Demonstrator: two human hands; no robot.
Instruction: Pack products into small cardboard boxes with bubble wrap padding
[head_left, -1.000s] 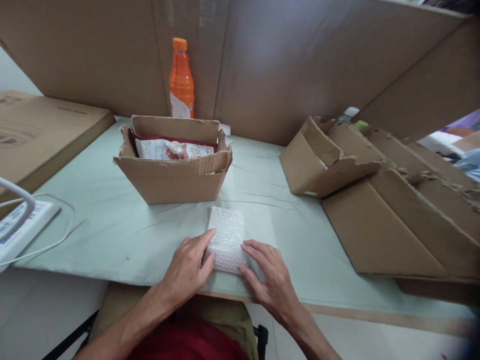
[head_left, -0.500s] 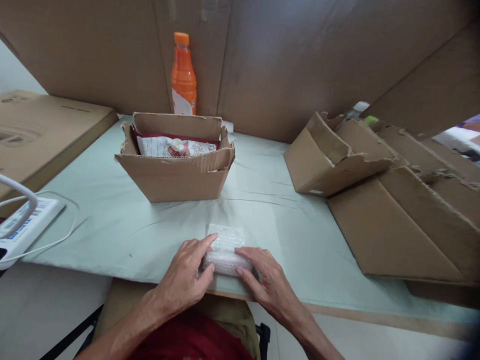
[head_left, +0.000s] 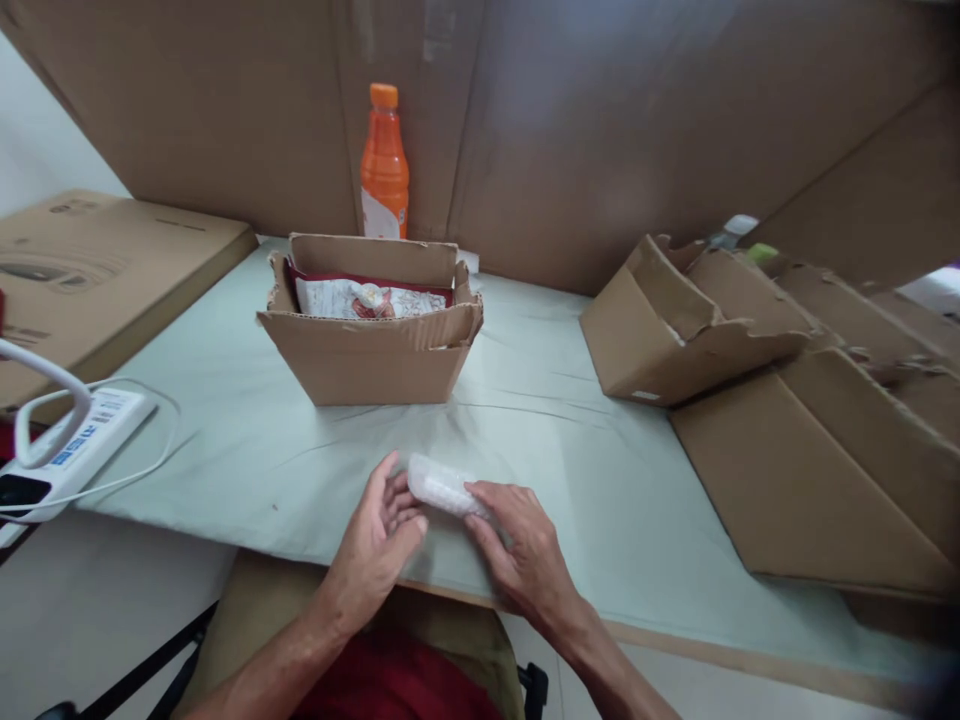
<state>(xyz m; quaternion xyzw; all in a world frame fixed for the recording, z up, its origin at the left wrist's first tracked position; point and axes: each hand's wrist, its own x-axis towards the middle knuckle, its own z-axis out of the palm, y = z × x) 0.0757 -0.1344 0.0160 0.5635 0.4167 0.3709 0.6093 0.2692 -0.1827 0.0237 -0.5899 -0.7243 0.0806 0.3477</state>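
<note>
One little roll of clear bubble wrap (head_left: pixel 439 485) is what everything's about here, from where I'm standing. It's near the front edge of the table, right between the person's two hands, lying a bit slantwise. Can't tell if it's resting on the cloth or lifted slightly, and no clue what's inside, if anything.

The right hand (head_left: pixel 517 540) has its right end pinched between thumb and fingers. The left hand (head_left: pixel 375 540) is at the other end, fingers curled, thumb well apart from them, so no pinch there; whether the fingertips brush the plastic, I honestly can't say.

My read: this is the rolling-up/turning bit. Next move probably calls for a light but steady right-hand hold, with the left supporting the loose end so the wrap doesn't spring back.

Just past the hands, on the pale green cloth (head_left: pixel 525 440), there's a torn-edged carton (head_left: pixel 375 365) with a printed packet (head_left: pixel 337 298) in it, and an orange bottle (head_left: pixel 385 170) upright behind. More cut-down boxes (head_left: pixel 750 470) off to the right, a white power strip (head_left: pixel 97 440) and big flat box (head_left: pixel 112 270) to the left.
</note>
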